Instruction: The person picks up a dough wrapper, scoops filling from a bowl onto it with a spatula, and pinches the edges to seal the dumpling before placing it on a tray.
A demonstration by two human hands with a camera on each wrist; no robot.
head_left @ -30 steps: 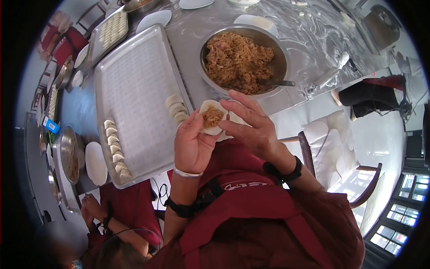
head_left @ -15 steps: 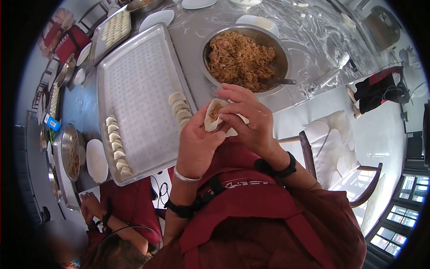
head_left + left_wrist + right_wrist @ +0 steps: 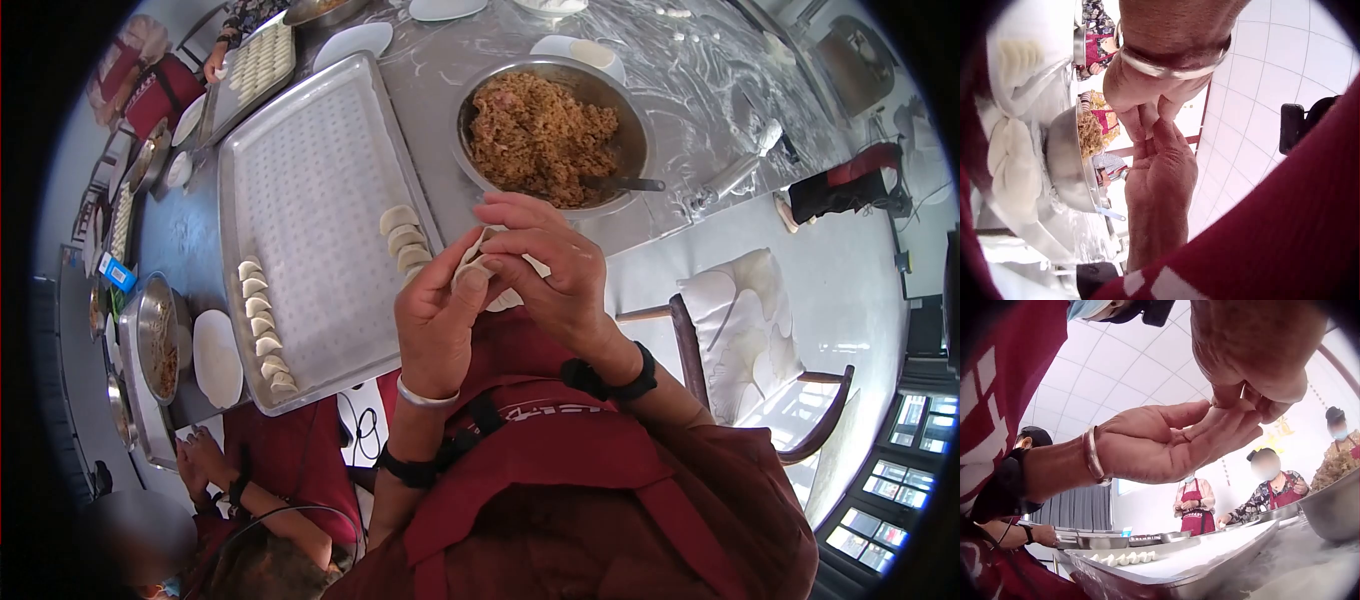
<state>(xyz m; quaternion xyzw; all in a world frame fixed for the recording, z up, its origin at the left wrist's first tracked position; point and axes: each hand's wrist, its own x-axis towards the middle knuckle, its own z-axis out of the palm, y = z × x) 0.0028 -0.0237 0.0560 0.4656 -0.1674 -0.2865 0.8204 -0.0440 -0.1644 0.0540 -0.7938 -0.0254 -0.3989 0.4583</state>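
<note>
In the head view the left hand and the right hand meet around a folded dough wrapper, pinching its edges between thumbs and fingers. Its filling is hidden. More pale wrappers lie just below the hands. Beyond the hands stands a steel bowl of brown filling with a spoon handle on its rim. A perforated metal tray holds a row of dumplings on its left and several more on its right side.
A second tray of dumplings lies at the upper left, a person's hand beside it. Another bowl and a white plate are left of the near tray. A chair stands at the right.
The wrapper went from open, with filling showing, to folded over between the fingers. The right hand closed in on it and the left thumb came across. A hand appeared by the far tray.
</note>
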